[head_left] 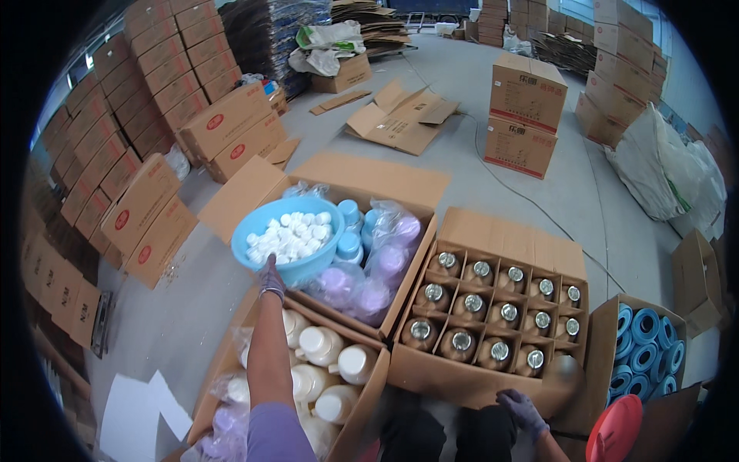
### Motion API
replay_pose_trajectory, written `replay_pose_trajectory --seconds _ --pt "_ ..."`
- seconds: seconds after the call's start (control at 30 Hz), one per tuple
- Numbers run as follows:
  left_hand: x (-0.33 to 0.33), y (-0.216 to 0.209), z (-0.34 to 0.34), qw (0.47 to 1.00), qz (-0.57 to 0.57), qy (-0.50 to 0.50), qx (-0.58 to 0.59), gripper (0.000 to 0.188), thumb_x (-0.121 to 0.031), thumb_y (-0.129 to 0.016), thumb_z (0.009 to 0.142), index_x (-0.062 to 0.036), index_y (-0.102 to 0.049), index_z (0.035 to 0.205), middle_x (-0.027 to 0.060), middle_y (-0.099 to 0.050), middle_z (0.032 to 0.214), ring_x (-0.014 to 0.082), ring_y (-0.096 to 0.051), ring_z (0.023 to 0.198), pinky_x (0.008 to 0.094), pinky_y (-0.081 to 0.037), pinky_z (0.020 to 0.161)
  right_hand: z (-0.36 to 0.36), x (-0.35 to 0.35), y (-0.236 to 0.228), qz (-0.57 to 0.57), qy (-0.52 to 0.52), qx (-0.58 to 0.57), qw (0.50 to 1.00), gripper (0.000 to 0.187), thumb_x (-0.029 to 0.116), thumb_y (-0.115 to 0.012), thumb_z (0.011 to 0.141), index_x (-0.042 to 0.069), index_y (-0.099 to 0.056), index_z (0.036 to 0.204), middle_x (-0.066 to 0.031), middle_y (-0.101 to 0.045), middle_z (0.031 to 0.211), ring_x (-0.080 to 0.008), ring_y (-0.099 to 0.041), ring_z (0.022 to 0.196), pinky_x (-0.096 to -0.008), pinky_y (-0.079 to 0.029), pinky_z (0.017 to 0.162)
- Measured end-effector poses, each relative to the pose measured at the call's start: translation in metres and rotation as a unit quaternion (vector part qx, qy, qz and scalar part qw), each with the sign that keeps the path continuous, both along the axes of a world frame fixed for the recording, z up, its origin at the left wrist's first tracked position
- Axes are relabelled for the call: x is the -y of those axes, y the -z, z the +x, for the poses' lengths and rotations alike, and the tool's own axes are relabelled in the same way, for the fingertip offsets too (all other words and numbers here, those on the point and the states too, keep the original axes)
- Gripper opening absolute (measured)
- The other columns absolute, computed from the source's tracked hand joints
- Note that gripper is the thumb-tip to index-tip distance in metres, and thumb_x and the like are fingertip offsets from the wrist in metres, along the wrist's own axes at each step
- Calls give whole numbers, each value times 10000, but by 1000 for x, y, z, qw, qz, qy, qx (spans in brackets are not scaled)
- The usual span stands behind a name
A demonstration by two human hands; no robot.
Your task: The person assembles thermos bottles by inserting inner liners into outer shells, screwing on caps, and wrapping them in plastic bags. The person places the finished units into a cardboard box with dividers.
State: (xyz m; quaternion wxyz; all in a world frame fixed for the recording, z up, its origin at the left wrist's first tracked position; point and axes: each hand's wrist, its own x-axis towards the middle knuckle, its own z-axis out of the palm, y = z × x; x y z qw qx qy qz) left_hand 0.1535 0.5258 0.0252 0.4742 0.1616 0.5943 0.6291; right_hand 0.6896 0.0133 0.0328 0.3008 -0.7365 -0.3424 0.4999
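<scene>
My left hand (pixel 271 280), in a thin purple glove, reaches to the near rim of a light blue basin (pixel 245 258) heaped with small white caps (pixel 291 235). Its fingertips are at the nearest caps; the back of the hand hides the fingers, so any cap in them cannot be seen. My right hand (pixel 523 412), gloved too, hovers low by the near right corner of a divided carton (pixel 462 375), fingers loosely apart and nothing visible in them. Brown bottles with silvery tops (pixel 460 340) stand upright in the carton's compartments. Just above that hand is a blurred brown rounded shape (pixel 564 372).
The basin rests on an open carton (pixel 385 323) of blue and purple bagged containers. White jugs (pixel 320 345) fill a carton at near left. At right are a box of blue rolls (pixel 645 358) and a red round seat (pixel 616 433). Stacked cartons (pixel 527 115) stand beyond.
</scene>
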Motion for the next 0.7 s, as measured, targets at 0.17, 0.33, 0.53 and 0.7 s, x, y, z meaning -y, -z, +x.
replay_pose_trajectory --seconds 0.17,0.33,0.53,0.7 --pt "23 -24 -15 981 2 74 -178 375 -233 -647 804 -7 -611 1101 166 -631 1051 319 -643 946 456 -554 773 25 8 41 22 59 -61 996 303 238 -597 976 -15 -661 1129 -85 -690 917 -143 -646 834 -288 -532 760" --pt "152 -75 -71 982 69 137 -111 276 -175 -644 793 0 -647 1005 116 -652 926 259 -660 821 387 -564 730 16 -78 -42 109 -41 78 990 307 273 -595 968 -2 -663 1085 -77 -659 858 -141 -597 770 -298 -497 727" --pt "288 -218 47 885 112 394 -221 302 -212 -602 843 16 -653 1034 78 -685 946 147 -649 820 299 -543 712 -9 -133 -171 250 33 -164 954 609 352 -477 1037 55 -288 1534 -182 -425 1492 -272 -581 1212 -323 -526 938" --pt "336 -230 161 774 -4 586 -241 412 -356 -625 954 27 -667 1101 28 -686 955 89 -622 856 251 -508 761 58 -51 -168 104 -86 146 980 590 168 -595 883 1 -468 1434 -195 -666 1170 -227 -651 985 -336 -510 913"
